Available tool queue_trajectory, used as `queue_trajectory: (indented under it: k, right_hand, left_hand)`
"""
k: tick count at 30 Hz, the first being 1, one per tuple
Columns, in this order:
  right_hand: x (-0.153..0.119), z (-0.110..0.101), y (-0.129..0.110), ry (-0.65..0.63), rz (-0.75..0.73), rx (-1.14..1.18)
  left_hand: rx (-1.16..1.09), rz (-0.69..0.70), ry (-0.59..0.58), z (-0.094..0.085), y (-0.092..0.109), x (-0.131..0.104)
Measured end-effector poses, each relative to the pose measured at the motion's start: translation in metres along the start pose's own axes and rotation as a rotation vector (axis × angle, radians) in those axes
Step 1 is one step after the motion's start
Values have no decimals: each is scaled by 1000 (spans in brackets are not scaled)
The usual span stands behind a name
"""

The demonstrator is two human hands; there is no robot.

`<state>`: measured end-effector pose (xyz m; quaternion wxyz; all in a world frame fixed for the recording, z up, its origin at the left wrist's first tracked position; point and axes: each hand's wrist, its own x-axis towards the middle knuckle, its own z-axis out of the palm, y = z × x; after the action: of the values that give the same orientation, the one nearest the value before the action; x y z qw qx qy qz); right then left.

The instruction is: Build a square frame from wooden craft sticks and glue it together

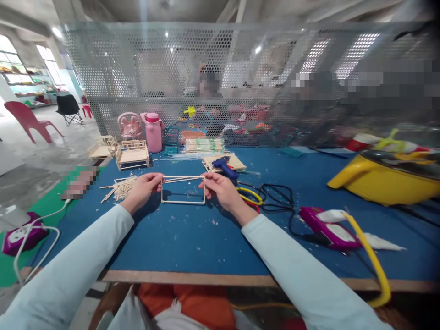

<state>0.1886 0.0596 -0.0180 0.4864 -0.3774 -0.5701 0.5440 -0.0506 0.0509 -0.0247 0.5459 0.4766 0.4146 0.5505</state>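
Between both hands a rectangular frame of thin wooden sticks (183,202) is held above the blue table. My left hand (146,187) pinches its upper left corner, and my right hand (219,188) pinches the upper right corner. One stick runs at a slight slant near the frame's top edge. Left of my left hand lies a pile of short wooden sticks (124,189). A blue glue gun (225,167) rests on a flat wooden piece (240,162) beyond my right hand. Scissors with yellow and red handles (252,196) lie beside my right wrist, partly hidden.
Small stick-built furniture models (132,155) and a pink bottle (153,133) stand at the back left. Bundled sticks (204,145) lie before a perforated metal screen (165,68). On the right are a purple power strip (330,229), black cable (278,197) and a yellow pot (381,178).
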Motion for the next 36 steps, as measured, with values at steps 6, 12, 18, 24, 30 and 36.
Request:
queue_trajectory:
  k: [6,12,18,24,30,36]
  right_hand:
    - [4,-4,5,22,16,7]
    - [4,-8,5,15,44,13]
    - [-1,-5,1,-7,34,18]
    - [-8,-6,-9,76,-199,-139]
    - [-24,0,-22,62,-679,-657]
    - [-21,1,-11,-35,-795,-850]
  left_hand:
    - [-168,-199,-125,-5,5,-5]
    - [-174,-243,-132,-6,9,-5]
    - [-34,-154,-136,-3,13,-7]
    - [149,79,-83,2,22,-17]
    - [-87,181,5,8,24,-22]
    - [-293,25,82,6,29,-19]
